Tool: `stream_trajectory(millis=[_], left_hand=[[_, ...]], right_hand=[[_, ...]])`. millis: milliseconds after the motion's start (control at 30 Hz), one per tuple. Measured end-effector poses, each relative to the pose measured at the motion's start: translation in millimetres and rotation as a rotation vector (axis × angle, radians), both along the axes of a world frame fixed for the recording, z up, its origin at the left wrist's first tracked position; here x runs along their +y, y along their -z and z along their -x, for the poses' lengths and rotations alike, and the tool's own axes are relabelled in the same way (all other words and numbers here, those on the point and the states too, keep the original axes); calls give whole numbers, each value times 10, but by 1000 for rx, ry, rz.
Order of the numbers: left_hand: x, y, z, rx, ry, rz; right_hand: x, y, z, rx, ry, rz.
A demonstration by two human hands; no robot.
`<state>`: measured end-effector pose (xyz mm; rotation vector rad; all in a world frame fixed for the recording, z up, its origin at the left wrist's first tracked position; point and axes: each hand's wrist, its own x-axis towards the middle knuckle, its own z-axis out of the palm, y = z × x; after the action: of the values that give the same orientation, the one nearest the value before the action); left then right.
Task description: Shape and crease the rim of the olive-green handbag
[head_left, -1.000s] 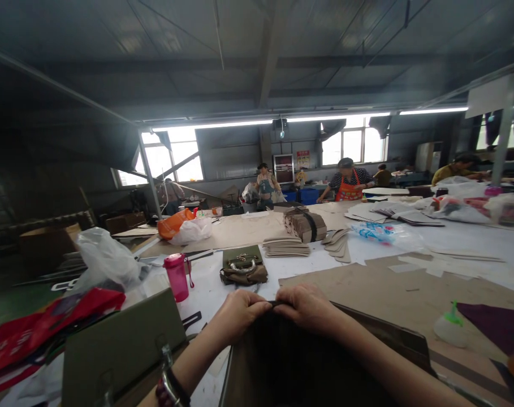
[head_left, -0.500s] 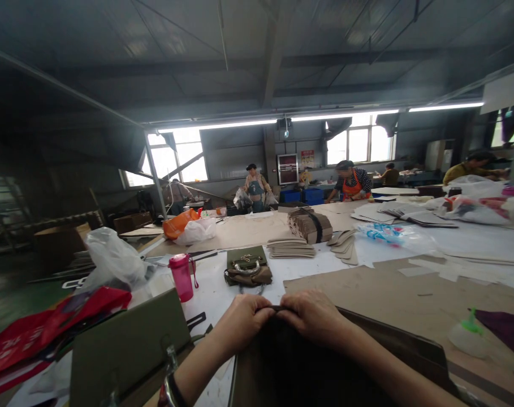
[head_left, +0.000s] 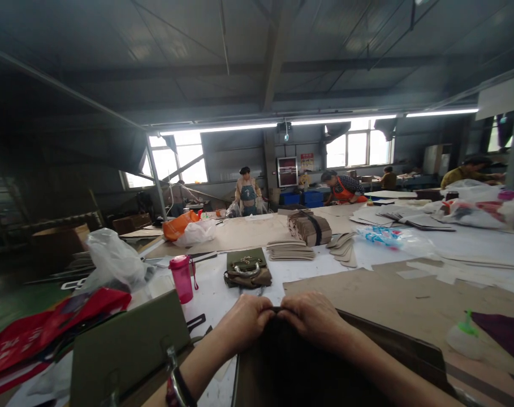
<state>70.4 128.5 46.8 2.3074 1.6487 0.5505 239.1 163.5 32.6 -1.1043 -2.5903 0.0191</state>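
Both hands pinch the top edge of a dark olive handbag that stands close in front of me. My left hand is closed on the edge, thumb and fingers pressed together. Right beside it, my right hand grips the same edge, and the two nearly touch. The bag's inner side is dark and its lower part runs out of view. At lower left stands another olive handbag with a plastic-wrapped handle. Beyond my hands lies a smaller olive handbag with a wrapped handle.
A pink bottle stands left, near a red bag. Stacked panels and a strapped bundle lie farther back. A glue bottle is at right. Co-workers, one in an orange apron, are across the table.
My hands hold almost the same place on the bag's edge. Across the table, the co-worker in the orange apron has bent lower and leftward, and the one in the blue apron has shifted left.
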Motion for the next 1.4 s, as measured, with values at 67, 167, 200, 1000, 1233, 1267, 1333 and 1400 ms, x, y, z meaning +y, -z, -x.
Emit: stream_trajectory(millis=[67,167,200,1000,1233,1267,1333,1400], left_hand=[[8,-11,-13,4,0,-2],[10,-17,-20,2,-1,-8],[6,-14,-17,1,-3,-8],[126,-22,-15,-35,-18,37],[183,-1,31,-114,-24,86],[195,5,47,-131,-16,109],[208,16,76,-169,5,163],[202,24,91,-204,16,210]], right_hand=[[6,-14,-18,6,-5,23],[-7,-49,-73,-1,-39,30],[-17,-60,-91,-4,-34,33],[52,-102,-300,32,78,194],[64,-103,-242,29,126,168],[73,-107,-231,28,134,166],[99,-110,-220,27,137,170],[124,-102,-226,33,130,171]])
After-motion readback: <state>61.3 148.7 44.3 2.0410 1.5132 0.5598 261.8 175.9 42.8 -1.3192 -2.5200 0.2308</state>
